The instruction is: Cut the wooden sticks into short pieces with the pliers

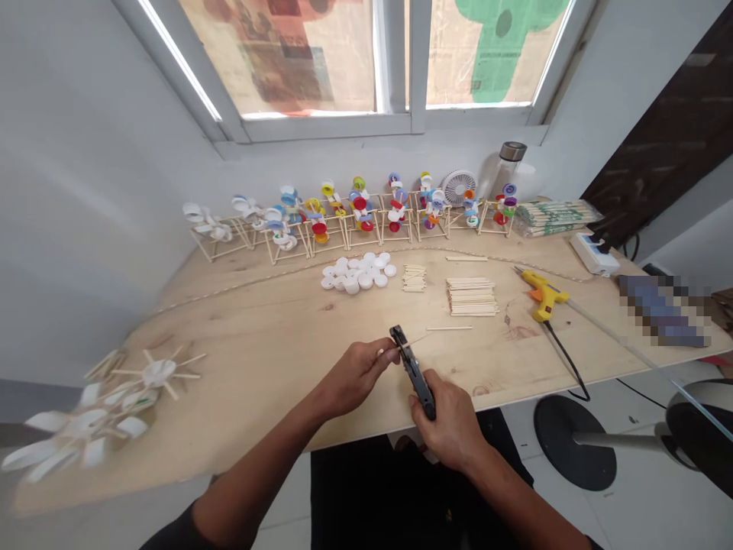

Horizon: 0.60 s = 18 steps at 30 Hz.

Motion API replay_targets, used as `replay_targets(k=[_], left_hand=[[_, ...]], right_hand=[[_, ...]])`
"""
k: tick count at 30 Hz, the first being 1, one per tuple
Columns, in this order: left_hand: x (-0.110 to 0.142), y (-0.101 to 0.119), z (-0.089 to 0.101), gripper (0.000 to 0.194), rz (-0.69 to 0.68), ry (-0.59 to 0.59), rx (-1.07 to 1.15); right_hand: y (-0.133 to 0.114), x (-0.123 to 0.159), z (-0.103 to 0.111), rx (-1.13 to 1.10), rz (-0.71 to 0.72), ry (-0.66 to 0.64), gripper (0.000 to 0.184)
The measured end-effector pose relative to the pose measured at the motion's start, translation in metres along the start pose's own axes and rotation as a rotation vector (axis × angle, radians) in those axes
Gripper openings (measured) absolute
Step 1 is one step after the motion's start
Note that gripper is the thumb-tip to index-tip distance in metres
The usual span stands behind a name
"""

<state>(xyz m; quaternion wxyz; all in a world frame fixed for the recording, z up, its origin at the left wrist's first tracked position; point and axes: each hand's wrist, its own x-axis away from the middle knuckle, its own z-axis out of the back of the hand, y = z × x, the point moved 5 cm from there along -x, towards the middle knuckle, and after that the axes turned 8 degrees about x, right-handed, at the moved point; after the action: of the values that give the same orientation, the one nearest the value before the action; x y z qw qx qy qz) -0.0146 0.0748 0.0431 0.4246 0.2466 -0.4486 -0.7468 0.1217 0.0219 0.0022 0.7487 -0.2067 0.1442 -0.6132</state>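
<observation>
My left hand [358, 373] pinches a thin wooden stick [413, 341] near the middle of the table's front part. Wrapped round the handles of a dark metal cutting tool, like pliers [417, 374], is my right hand [452, 418]. The tool's jaws are at the stick, close to my left fingertips. Just beyond lies a single stick [450, 328] on the wood. Farther back are a bundle of longer sticks [471, 297], a small pile of short sticks [414, 278] and a heap of white bottle caps [358, 273].
Several stick frames with coloured caps [360, 221] line the wall. A yellow glue gun [544, 294] with its cord lies right, near a white power strip [595, 253]. White paddle wheels [85, 424] occupy the left corner. A small fan [460, 188] and a bottle [509, 164] stand behind.
</observation>
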Motion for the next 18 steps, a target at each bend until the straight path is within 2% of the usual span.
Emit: replay_targets(k=[11,14,18], left_hand=[[-0.002,-0.016,-0.009,0.034,0.289,-0.205,0.707],[-0.003,-0.020,-0.011,0.032,0.314,-0.221,0.769],[-0.005,-0.020,-0.007,0.032,0.297,-0.197,0.666]], right_hand=[[-0.001,-0.004,0.001,0.025,-0.016,-0.038,0.006],[0.000,-0.006,-0.001,0.035,-0.012,-0.043,0.005],[-0.001,-0.008,-0.002,0.035,-0.010,-0.044,0.004]])
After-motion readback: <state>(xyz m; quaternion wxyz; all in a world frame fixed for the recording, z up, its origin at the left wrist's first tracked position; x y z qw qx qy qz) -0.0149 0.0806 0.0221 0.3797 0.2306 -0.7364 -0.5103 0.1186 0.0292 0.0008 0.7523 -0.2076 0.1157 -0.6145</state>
